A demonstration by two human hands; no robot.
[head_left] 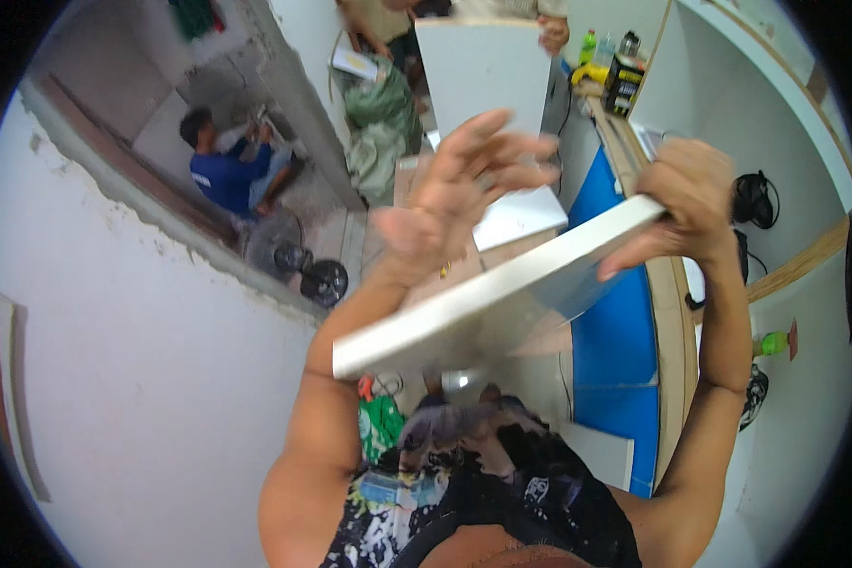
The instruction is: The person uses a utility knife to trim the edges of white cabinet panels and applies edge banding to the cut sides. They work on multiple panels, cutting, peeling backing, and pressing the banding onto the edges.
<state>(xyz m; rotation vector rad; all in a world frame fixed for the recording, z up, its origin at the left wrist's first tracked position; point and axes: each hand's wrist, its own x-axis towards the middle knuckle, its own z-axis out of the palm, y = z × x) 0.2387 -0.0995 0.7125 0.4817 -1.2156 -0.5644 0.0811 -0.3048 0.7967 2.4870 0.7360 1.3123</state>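
Observation:
A thick white panel point(502, 285) is held up in front of my chest, its near edge slanting from lower left to upper right. My right hand point(689, 201) grips its upper right end, with the thumb along the near face and the fingers over the far side. Beyond the panel, my left hand point(469, 185) is raised with its fingers spread, slightly blurred. It holds nothing that I can see. The panel passes in front of my left forearm; whether it rests on that arm I cannot tell.
Ahead, a person holds up another large white board point(483, 80). A blue-fronted counter point(615, 331) runs along my right, bearing a black box point(623, 85). On the left are a wall point(142, 379), a fan point(324, 282) and a crouching person in blue point(227, 175). Green sacks point(381, 118) stand ahead.

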